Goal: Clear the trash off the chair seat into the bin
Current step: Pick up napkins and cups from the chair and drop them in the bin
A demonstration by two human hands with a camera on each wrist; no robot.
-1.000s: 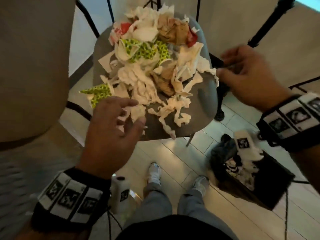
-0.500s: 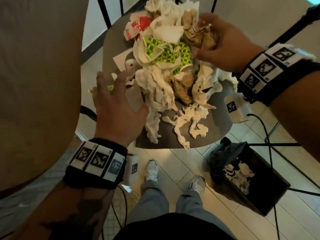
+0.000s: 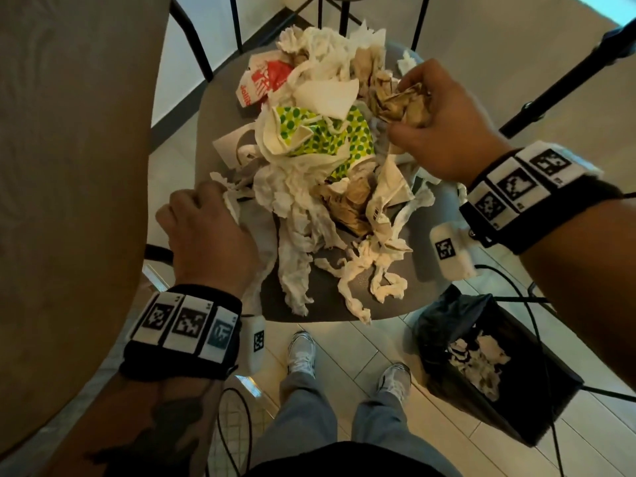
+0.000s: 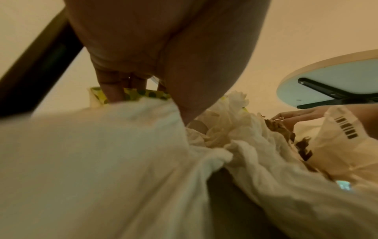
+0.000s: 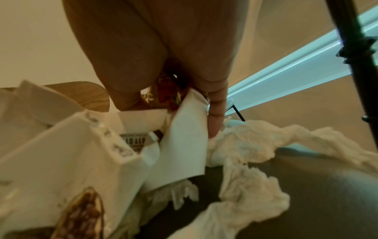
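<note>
Your right hand point(image 3: 444, 122) clenches brown crumpled paper point(image 3: 402, 101), lifted at the pile's far side | your left hand point(image 3: 206, 235) grips white tissue point(image 3: 231, 204) at the near-left edge | trash pile point(image 3: 320, 173) lies between both hands on the chair seat point(image 3: 330, 304) | bin point(image 3: 495, 370) sits below your right wrist, on the floor.

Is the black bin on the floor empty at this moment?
No, the head view shows the bin already has crumpled white paper lying inside it.
</note>
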